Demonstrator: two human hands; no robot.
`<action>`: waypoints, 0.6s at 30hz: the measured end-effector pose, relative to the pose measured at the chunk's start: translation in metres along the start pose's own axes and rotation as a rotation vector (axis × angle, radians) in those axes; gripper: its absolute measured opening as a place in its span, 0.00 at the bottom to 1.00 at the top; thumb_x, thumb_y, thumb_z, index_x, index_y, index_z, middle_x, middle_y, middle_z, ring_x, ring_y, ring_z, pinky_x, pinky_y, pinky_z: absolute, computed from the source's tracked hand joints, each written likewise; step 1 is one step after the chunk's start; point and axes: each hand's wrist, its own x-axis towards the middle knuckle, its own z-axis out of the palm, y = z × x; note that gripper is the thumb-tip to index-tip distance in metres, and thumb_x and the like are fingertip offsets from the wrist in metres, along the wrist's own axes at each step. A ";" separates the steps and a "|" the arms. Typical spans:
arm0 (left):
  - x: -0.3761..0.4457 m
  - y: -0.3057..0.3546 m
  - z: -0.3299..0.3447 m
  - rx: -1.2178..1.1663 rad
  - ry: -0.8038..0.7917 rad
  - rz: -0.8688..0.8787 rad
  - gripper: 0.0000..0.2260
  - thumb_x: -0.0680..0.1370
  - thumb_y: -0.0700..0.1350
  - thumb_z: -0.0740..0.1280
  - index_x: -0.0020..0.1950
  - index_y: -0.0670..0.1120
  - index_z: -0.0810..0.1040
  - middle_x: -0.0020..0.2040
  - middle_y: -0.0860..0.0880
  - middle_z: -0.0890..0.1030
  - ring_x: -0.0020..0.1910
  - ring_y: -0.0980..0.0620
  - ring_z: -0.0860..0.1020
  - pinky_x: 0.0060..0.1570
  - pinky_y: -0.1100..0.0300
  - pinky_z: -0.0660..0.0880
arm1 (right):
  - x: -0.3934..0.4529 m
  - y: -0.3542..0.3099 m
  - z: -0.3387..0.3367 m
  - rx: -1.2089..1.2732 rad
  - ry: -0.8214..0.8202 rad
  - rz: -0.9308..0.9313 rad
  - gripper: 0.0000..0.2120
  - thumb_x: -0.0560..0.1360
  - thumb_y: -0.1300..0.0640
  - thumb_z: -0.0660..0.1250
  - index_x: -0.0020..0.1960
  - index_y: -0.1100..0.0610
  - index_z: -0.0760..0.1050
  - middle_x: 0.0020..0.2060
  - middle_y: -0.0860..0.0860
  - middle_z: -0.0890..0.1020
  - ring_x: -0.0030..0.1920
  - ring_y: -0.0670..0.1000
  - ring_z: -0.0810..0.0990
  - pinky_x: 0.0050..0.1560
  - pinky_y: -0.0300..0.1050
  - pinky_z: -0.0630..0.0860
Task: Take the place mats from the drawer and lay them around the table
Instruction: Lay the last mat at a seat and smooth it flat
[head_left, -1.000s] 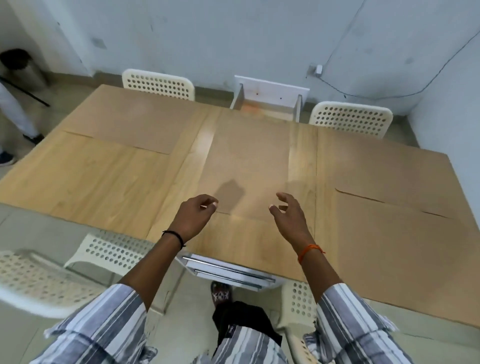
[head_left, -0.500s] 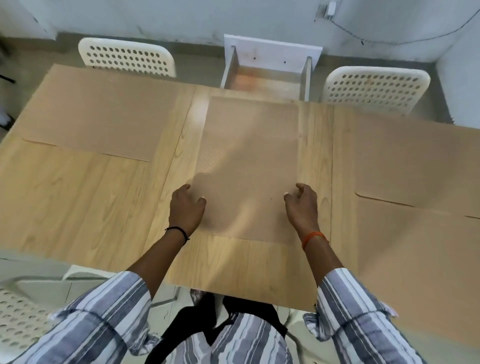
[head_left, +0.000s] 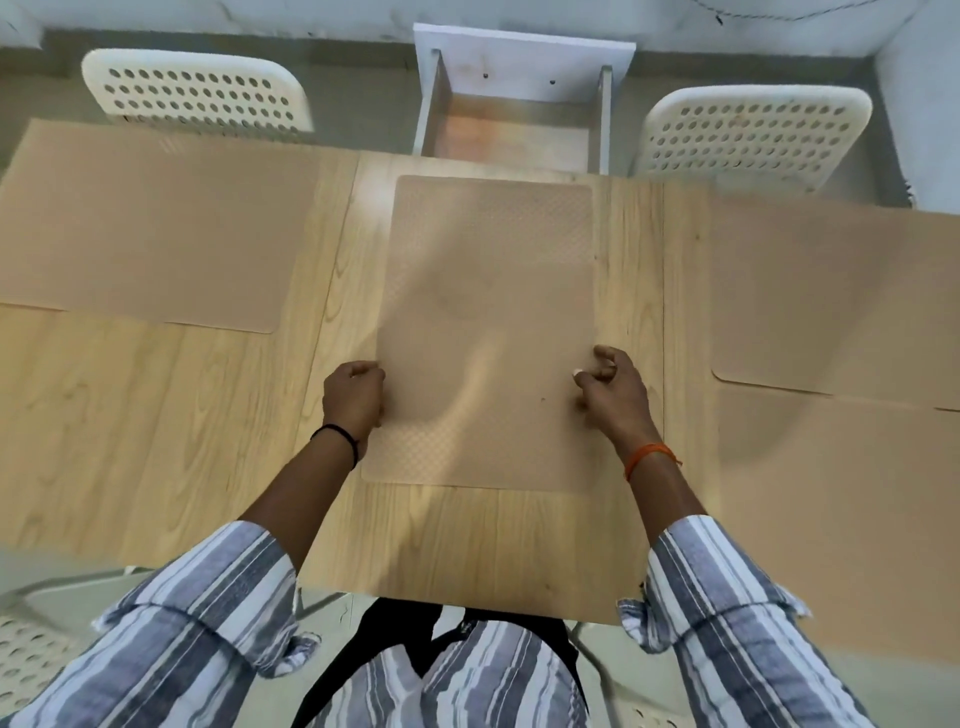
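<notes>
Both hands grip the middle mat (head_left: 488, 332) by its long edges: left hand (head_left: 353, 397) curled on one side, right hand (head_left: 613, 392) pinching the other. It lies flat between the fingers, stretching away toward the open drawer (head_left: 511, 122). Uneven pulling could skew it against the neighbouring mats.

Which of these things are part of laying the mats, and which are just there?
Part of the job: middle place mat, left mat, two right mats, open drawer, table.
Just there: two white chairs, wall cable.
</notes>
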 end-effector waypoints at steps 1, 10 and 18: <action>0.002 0.003 0.000 -0.029 -0.006 -0.027 0.07 0.78 0.41 0.62 0.53 0.45 0.77 0.39 0.48 0.75 0.31 0.51 0.71 0.30 0.59 0.69 | 0.002 -0.001 0.000 0.003 -0.002 0.005 0.21 0.77 0.55 0.67 0.69 0.51 0.70 0.49 0.48 0.77 0.54 0.54 0.80 0.55 0.54 0.80; 0.000 0.008 0.001 -0.106 -0.087 -0.127 0.05 0.77 0.43 0.65 0.44 0.43 0.77 0.38 0.49 0.76 0.37 0.51 0.72 0.40 0.58 0.71 | 0.006 -0.005 -0.007 0.133 -0.067 0.102 0.08 0.79 0.60 0.65 0.55 0.56 0.80 0.43 0.53 0.81 0.37 0.50 0.78 0.39 0.43 0.76; -0.001 0.013 -0.007 -0.161 -0.220 -0.122 0.14 0.77 0.48 0.68 0.59 0.43 0.77 0.51 0.47 0.80 0.45 0.50 0.78 0.42 0.56 0.77 | 0.001 0.000 -0.001 0.152 -0.062 0.077 0.11 0.79 0.59 0.65 0.61 0.56 0.79 0.47 0.54 0.83 0.41 0.48 0.80 0.37 0.38 0.72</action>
